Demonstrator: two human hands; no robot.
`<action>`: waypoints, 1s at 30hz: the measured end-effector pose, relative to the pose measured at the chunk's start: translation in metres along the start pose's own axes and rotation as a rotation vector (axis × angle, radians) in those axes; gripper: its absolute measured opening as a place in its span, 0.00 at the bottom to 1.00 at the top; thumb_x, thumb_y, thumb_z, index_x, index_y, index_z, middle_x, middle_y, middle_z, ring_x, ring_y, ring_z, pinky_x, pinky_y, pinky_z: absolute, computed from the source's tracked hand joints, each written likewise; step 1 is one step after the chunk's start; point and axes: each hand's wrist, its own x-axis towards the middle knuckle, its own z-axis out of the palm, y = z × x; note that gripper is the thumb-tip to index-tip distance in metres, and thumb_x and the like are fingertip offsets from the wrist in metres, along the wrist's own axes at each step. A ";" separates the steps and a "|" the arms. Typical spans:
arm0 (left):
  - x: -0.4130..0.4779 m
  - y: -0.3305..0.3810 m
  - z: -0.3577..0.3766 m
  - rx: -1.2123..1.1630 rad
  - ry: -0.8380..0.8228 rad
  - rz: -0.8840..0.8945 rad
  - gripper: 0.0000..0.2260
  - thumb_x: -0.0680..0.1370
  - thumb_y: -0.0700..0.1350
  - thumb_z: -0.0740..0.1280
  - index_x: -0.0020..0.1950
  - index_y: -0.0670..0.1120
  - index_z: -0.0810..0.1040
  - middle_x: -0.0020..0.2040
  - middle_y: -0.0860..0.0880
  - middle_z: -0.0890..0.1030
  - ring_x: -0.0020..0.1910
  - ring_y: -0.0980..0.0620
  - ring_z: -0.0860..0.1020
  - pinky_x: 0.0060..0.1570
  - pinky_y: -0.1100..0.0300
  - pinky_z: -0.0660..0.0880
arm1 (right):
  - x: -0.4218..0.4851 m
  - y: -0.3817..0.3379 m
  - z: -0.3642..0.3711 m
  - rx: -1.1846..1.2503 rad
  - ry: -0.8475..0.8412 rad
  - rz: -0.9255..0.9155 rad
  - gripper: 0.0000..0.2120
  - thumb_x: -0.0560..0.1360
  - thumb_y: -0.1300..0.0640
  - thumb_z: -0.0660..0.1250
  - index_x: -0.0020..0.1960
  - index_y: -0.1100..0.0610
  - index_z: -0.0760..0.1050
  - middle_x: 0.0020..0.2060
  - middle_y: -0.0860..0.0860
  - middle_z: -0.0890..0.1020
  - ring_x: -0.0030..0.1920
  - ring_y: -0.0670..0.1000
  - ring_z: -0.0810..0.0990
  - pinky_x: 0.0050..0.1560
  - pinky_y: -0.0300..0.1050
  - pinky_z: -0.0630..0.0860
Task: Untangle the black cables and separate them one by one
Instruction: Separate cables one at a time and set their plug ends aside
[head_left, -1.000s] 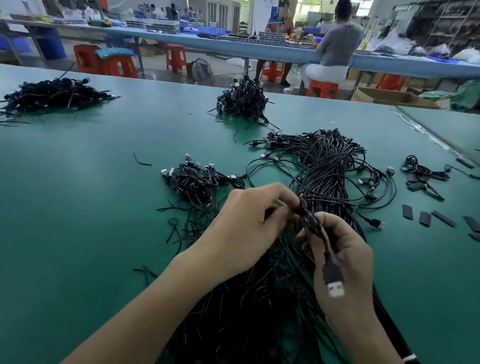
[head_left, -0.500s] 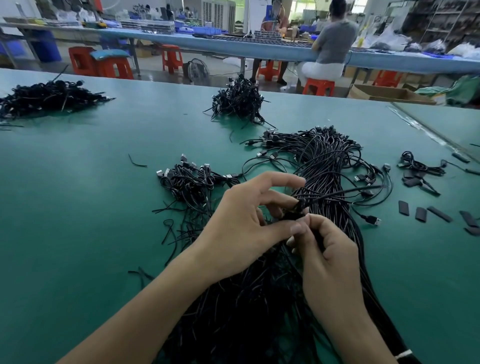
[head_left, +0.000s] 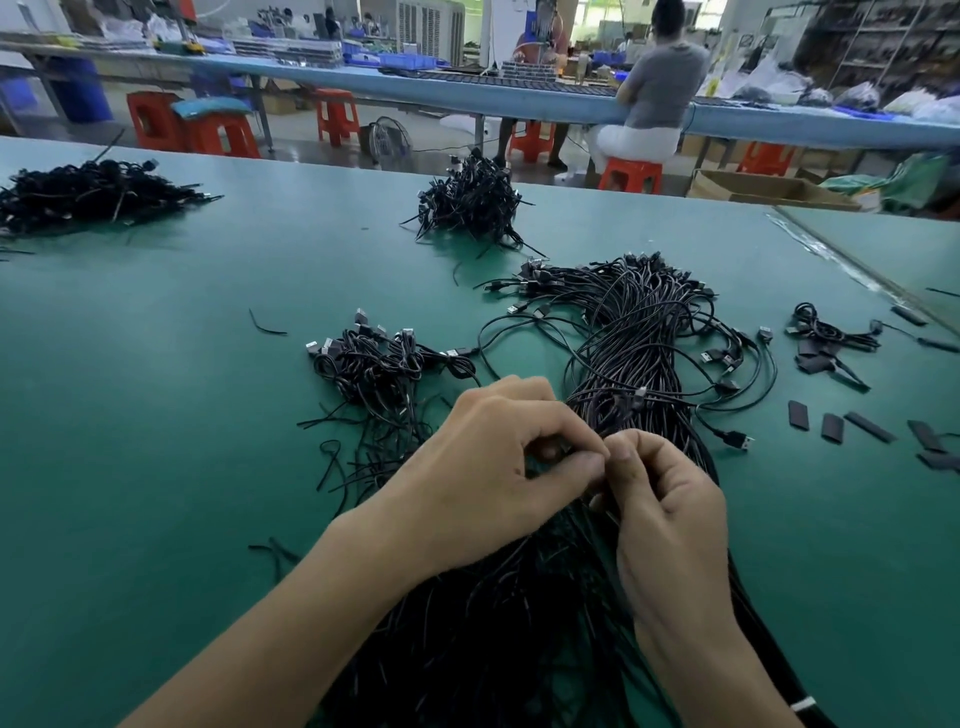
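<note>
Black cables (head_left: 639, 332) lie in a long bundle that runs from the desk's (head_left: 156, 415) near edge toward its middle. Over the bundle we see the left hand (head_left: 483, 467) and the right hand (head_left: 670, 514) meet fingertip to fingertip, fingers curled, each pinching strands. Half a second earlier the left forefinger was stretched out; now it is curled in. The plug held in the right hand a second ago no longer shows. A smaller tangle (head_left: 379, 364) lies just left of the bundle.

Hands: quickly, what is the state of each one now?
Left hand: closed, pinching one of the cables.
Right hand: closed, pinching one too.
</note>
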 end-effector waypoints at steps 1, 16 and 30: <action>0.000 -0.001 0.000 0.018 -0.014 -0.008 0.02 0.75 0.47 0.74 0.45 0.53 0.86 0.36 0.57 0.75 0.41 0.58 0.74 0.42 0.70 0.67 | 0.000 0.001 0.000 -0.043 0.019 -0.034 0.09 0.77 0.53 0.65 0.40 0.53 0.78 0.30 0.46 0.78 0.31 0.43 0.73 0.32 0.34 0.72; -0.004 0.005 0.003 0.068 -0.104 -0.188 0.12 0.76 0.45 0.62 0.51 0.53 0.85 0.29 0.55 0.78 0.26 0.56 0.74 0.26 0.67 0.68 | -0.006 -0.003 0.006 -0.152 0.086 -0.184 0.09 0.75 0.51 0.64 0.43 0.56 0.78 0.32 0.44 0.81 0.34 0.40 0.78 0.36 0.28 0.72; 0.003 0.004 -0.004 -0.384 -0.073 -0.276 0.06 0.77 0.53 0.71 0.50 0.54 0.86 0.38 0.50 0.80 0.39 0.50 0.79 0.44 0.58 0.75 | -0.009 0.004 0.005 -0.419 -0.088 -0.360 0.06 0.80 0.54 0.64 0.45 0.49 0.75 0.38 0.46 0.78 0.38 0.46 0.76 0.36 0.35 0.70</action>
